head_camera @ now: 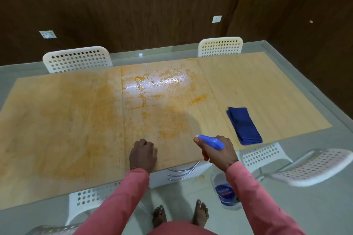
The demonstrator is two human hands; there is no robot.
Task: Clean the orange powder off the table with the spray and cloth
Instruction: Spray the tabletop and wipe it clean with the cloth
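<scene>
Orange powder (168, 120) is smeared across the middle and left of the light wooden table (267, 86). A wet shiny patch (158, 84) lies near the far edge. My right hand (219, 152) grips the clear spray bottle (223, 189) by its blue head (210, 141), nozzle pointing left over the table's near edge. My left hand (143, 155) rests on the table near the front edge with its fingers curled under, holding nothing. A folded blue cloth (243, 125) lies on the table to the right, beyond my right hand.
White perforated chairs stand around the table: two at the far side (76, 59) (220, 46), two at the near right (265, 156) (313, 168), one tucked under the near left (89, 202). A brown wall rises behind. My bare feet (179, 213) stand on the pale floor.
</scene>
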